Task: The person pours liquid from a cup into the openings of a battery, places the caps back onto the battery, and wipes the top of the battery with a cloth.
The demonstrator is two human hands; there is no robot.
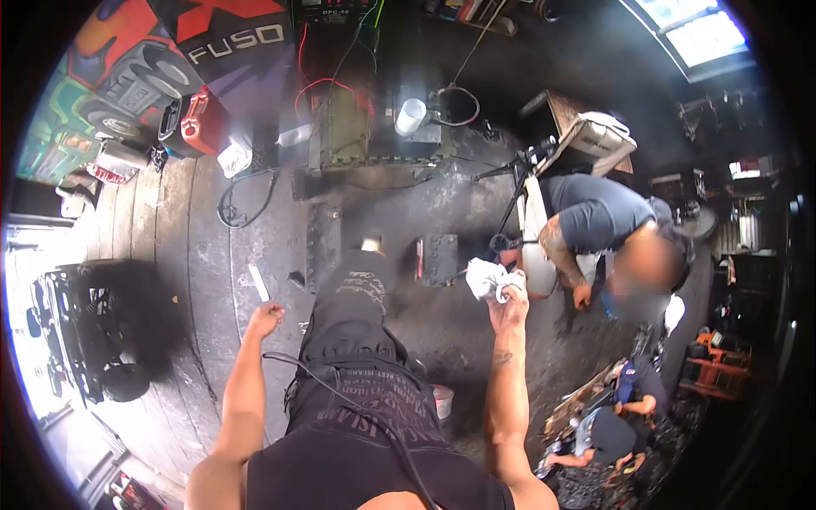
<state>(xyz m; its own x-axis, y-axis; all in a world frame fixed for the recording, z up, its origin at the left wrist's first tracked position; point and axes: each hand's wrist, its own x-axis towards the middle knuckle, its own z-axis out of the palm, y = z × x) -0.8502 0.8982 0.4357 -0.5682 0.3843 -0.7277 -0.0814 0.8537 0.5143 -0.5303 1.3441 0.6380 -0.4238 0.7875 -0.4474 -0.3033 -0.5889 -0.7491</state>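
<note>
My left hand is closed around the lower end of a flat white strip, which points up and away from my fist; its exact kind does not show. A crumpled white cloth is bunched in my right hand, with the fingers wrapped round it. Between my hands, on the dark floor, stands a black boxy battery-like block. My right hand is nearest to a co-worker in a dark shirt, who sits bent over to the right.
Red jerrycan and a white cylindrical container stand at the back. A cable loop lies on the floor. Two people crouch at lower right, near an orange jack-like machine. A dark wheeled machine stands left.
</note>
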